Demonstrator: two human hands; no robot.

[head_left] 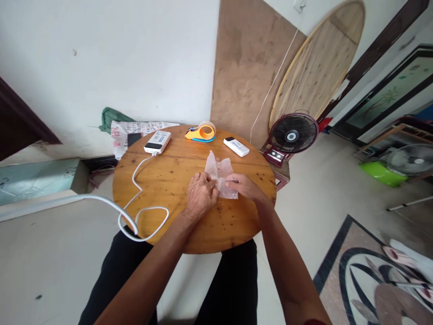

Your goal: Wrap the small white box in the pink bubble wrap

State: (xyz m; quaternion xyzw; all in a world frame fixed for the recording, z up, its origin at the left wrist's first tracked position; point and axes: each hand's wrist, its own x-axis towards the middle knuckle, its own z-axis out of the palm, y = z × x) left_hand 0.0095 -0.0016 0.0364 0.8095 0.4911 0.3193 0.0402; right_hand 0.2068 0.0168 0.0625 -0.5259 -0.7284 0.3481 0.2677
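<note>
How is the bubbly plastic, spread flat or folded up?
Partly folded, not flat. The bubble wrap bends upward at its far edge, while the left hand and right hand hold its near part on the table.

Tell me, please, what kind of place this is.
Probably a room in a home: a round wooden table, a floor fan beside it and a remote control show it. The left hand and right hand hold bubble wrap.

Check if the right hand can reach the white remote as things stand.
Likely yes. The right hand pinches the bubble wrap; the remote lies just beyond it on the table, bare wood between. It would need to release the wrap, which the left hand also holds.
</note>
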